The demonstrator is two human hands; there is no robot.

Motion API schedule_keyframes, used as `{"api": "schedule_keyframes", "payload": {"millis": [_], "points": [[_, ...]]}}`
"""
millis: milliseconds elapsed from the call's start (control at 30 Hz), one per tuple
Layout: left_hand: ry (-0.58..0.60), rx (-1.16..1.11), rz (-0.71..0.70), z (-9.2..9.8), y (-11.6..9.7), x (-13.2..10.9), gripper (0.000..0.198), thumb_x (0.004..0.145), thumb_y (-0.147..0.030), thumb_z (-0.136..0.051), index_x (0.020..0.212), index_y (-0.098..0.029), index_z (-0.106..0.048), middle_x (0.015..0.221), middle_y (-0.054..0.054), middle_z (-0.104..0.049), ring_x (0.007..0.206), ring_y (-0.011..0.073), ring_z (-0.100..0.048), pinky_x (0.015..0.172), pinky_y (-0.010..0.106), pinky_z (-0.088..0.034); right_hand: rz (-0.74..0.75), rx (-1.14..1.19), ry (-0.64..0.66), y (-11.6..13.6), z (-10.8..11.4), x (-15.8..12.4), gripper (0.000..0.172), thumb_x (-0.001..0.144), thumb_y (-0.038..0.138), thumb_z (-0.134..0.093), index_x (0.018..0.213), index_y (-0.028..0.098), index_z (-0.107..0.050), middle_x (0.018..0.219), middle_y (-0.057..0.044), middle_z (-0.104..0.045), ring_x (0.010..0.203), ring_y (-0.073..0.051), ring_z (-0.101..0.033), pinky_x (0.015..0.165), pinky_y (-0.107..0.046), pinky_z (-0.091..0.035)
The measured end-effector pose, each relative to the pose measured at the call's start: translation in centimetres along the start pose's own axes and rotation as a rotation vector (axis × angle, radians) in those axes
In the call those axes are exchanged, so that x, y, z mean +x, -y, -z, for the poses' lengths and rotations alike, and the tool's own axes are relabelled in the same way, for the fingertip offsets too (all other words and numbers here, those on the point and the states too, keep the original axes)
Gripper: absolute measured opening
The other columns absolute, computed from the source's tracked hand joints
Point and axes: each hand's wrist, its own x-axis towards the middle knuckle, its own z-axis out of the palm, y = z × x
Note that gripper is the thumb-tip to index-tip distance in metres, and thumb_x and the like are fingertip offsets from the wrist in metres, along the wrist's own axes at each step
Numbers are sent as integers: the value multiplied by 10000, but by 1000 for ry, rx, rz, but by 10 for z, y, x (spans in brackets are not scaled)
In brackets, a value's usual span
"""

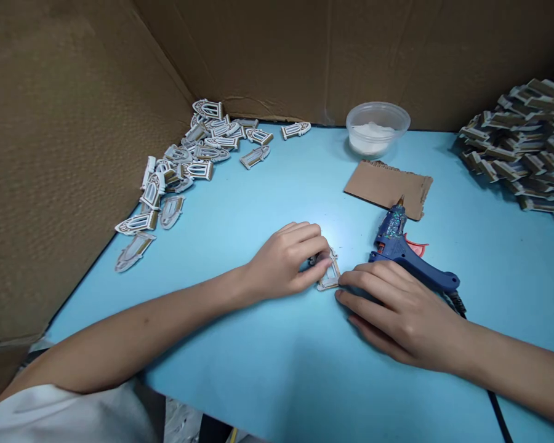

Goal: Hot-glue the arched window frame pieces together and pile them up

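Observation:
A small white, arched miniature window frame (333,271) with a brownish edge is on the blue table, between my two hands. My left hand (290,258) is closed on it, thumb and fingers pinching its left side and covering part of it. The fingertips of my right hand (397,307) are closed at its lower right corner; their exact hold is partly hidden. Just beyond my right hand lies a blue hot glue gun (399,246) on its side, its nozzle resting over a piece of cardboard (383,183).
Several similar window frames (198,170) are scattered along the left cardboard wall (96,123). A large heap of such pieces (526,141) stands at the right. Near the back wall is a clear plastic tub (377,132) with white contents. A black cord (497,412) passes under my right forearm.

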Motion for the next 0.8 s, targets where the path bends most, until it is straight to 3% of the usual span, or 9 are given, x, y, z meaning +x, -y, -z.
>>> {"api": "schedule_keyframes", "payload": {"millis": [333,467,567,800], "points": [[-114,-83,-62,-1,2,0,173,1038,-282,-603,969,-157,-700,826,43,-721,792,128,-637,764,292,-450,12,7,-4,-1,-1,0,240,1048,172,-534,1250,122,-652,1214,-168,-698,1171,-302,-611,920,-470,-509],[-205,-275,-76,0,2,0,117,1013,-215,-638,956,-149,-716,761,35,-712,714,107,-604,726,276,-467,-11,28,-43,-2,2,-2,244,1031,167,-556,1261,147,-636,1234,-156,-682,1146,-291,-601,903,-455,-498],[-269,-451,-6,0,-3,-2,68,973,-182,-691,938,-144,-734,784,40,-722,687,90,-581,678,244,-477,-69,55,-132,-3,5,-3,182,1003,148,-592,1174,172,-651,1162,-134,-676,1059,-268,-606,870,-442,-486],[-177,-734,142,-5,-28,-5,142,973,-185,-687,866,-100,-723,750,59,-696,695,92,-598,664,233,-479,-39,128,-230,-5,7,0,70,989,153,-618,1054,156,-641,979,-95,-682,921,-236,-602,789,-402,-454]]}}
